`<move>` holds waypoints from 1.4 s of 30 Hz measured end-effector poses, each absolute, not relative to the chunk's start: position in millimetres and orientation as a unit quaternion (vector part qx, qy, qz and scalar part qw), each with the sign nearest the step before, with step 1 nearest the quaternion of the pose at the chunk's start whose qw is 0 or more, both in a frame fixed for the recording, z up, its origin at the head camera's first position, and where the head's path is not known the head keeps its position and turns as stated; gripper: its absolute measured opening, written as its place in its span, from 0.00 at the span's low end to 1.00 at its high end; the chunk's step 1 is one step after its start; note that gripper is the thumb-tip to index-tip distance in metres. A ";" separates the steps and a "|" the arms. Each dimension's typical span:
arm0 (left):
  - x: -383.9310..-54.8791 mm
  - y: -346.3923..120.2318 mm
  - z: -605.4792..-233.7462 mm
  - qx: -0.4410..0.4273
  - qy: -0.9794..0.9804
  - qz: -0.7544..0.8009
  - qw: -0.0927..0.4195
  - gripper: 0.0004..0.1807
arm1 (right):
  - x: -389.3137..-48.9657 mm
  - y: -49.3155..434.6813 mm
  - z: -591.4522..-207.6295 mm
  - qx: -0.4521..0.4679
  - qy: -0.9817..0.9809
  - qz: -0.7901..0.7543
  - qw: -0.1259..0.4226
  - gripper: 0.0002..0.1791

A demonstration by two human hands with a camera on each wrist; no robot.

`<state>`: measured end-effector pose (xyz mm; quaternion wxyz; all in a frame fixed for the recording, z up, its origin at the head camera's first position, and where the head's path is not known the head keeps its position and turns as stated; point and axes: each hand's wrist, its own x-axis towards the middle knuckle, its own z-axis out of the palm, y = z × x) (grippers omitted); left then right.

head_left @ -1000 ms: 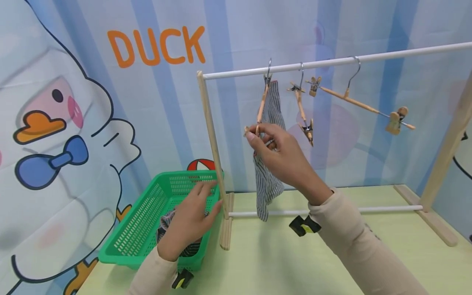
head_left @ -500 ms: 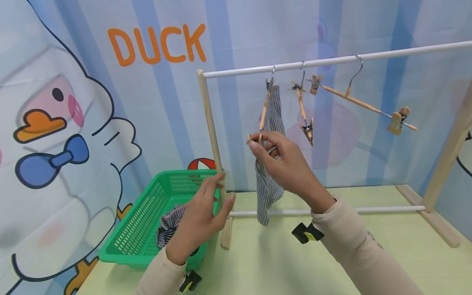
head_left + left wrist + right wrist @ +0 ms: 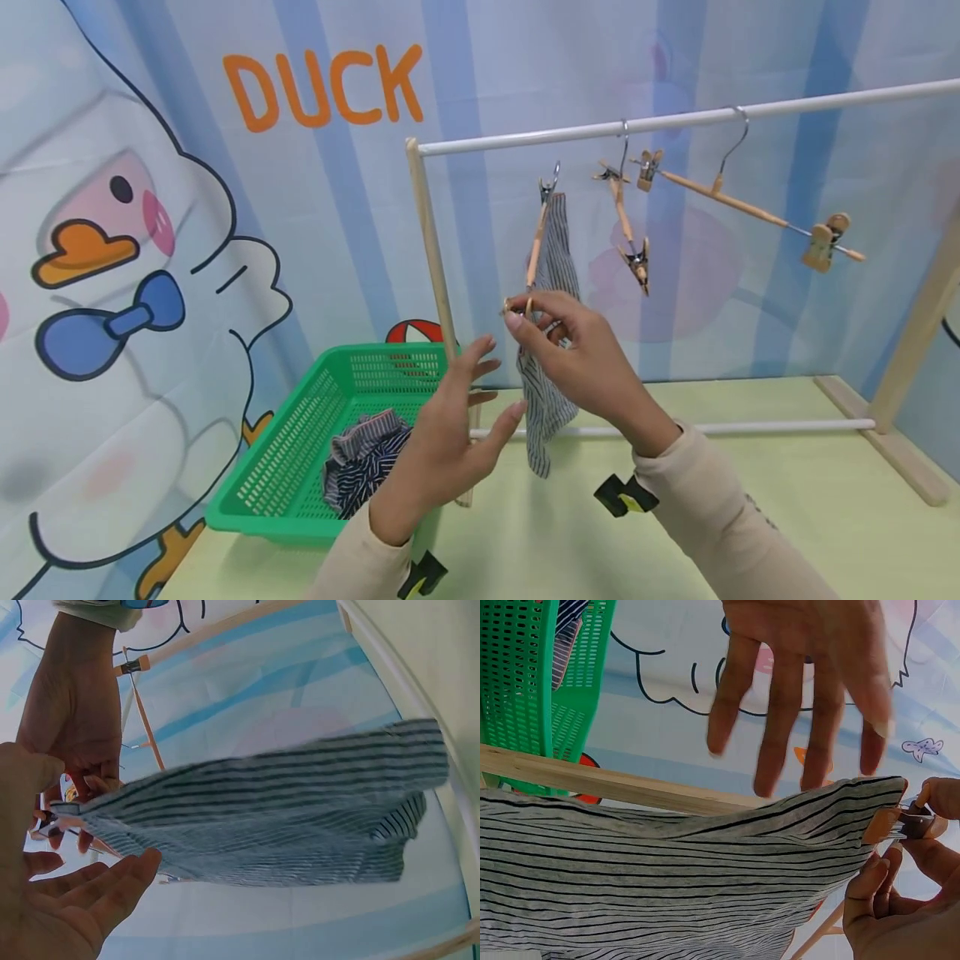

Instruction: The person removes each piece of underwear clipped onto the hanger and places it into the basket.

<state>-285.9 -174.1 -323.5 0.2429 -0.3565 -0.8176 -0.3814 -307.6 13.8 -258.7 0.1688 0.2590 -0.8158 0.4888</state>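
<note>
My right hand [image 3: 581,354] pinches the near clip of a wooden clip hanger [image 3: 536,254] between thumb and fingers. From its clips hangs a grey garment [image 3: 555,400] with dark stripes, partly behind that hand. The metal hook [image 3: 557,169] shows below the white rail, apart from it. In the right wrist view the pinched clip [image 3: 915,823] bites the garment's corner. My left hand [image 3: 450,433] is raised left of the garment, fingers spread and holding nothing. The left wrist view shows its fingers [image 3: 124,889] close beside the cloth.
The white top rail [image 3: 510,142] of a wooden-ended rack carries two bare clip hangers, a middle hanger [image 3: 626,212] and a right hanger [image 3: 738,204]. At left stands a green basket [image 3: 270,450] holding crumpled striped clothes [image 3: 367,454]. A lower rail [image 3: 780,428] crosses the rack near the table.
My right hand has lowered with the hanger and garment, and the hook has dropped from the rail to below it. My left hand has moved from over the basket rightward toward the garment.
</note>
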 end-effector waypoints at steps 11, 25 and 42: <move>-285.6 -156.1 -320.2 -0.360 -0.800 -0.391 0.279 0.44 | -307.4 7.5 -270.5 0.259 -0.813 0.492 0.171 0.16; -286.4 -151.2 -323.3 -0.320 -0.802 -0.372 0.342 0.42 | -304.8 3.7 -286.9 0.250 -0.812 0.497 0.176 0.17; -293.3 -144.4 -333.2 -0.268 -0.789 -0.358 0.422 0.28 | -309.1 -1.6 -307.8 0.253 -0.800 0.509 0.192 0.18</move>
